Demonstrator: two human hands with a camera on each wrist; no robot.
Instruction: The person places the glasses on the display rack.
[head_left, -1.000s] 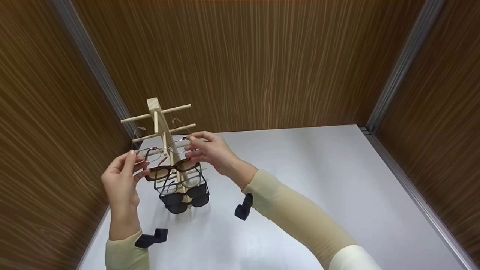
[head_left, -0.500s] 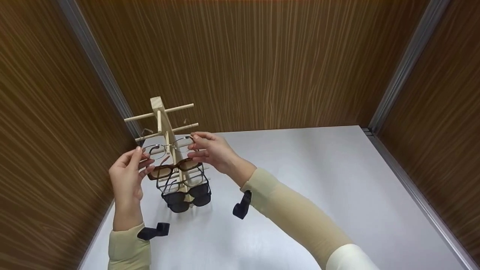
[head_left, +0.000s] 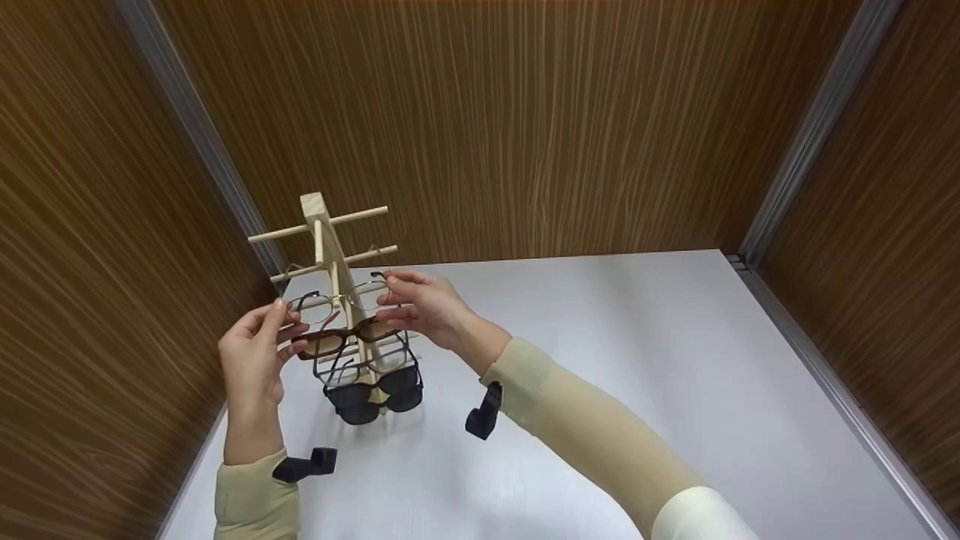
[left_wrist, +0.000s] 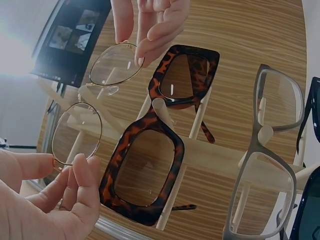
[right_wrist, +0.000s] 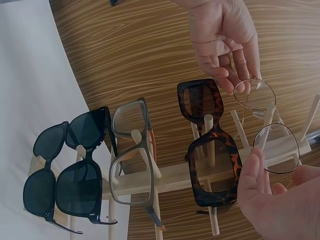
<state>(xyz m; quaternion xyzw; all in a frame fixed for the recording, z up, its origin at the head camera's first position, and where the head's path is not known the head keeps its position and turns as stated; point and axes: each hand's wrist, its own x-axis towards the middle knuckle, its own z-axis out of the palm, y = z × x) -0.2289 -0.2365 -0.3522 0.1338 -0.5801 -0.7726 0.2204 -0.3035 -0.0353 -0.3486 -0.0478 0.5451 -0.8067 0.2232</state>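
Thin wire-rimmed glasses [left_wrist: 76, 132] are held between my two hands at the upper part of a wooden eyewear stand [head_left: 312, 204]. My left hand [head_left: 250, 352] pinches their left end with thumb and fingers, and my right hand [head_left: 436, 309] pinches the right end. Their temples point back toward a pair of cross pegs; whether they rest on them I cannot tell. Just below hang tortoiseshell sunglasses [left_wrist: 143, 167], close to the lower fingers of both hands. Further down are grey-framed glasses [right_wrist: 132, 176] and two dark sunglasses [right_wrist: 79, 187].
The stand rises from a white tabletop [head_left: 600, 360]. Bare pegs [head_left: 358, 215] stick out near its top. Brown wood-grain panels [head_left: 525, 135] enclose the back and both sides. A dark screen [left_wrist: 75, 37] shows in the left wrist view.
Both hands keep hold of the wire-rimmed glasses. The left hand has shifted a little to the right in the head view, and the glasses' tilt has changed slightly.
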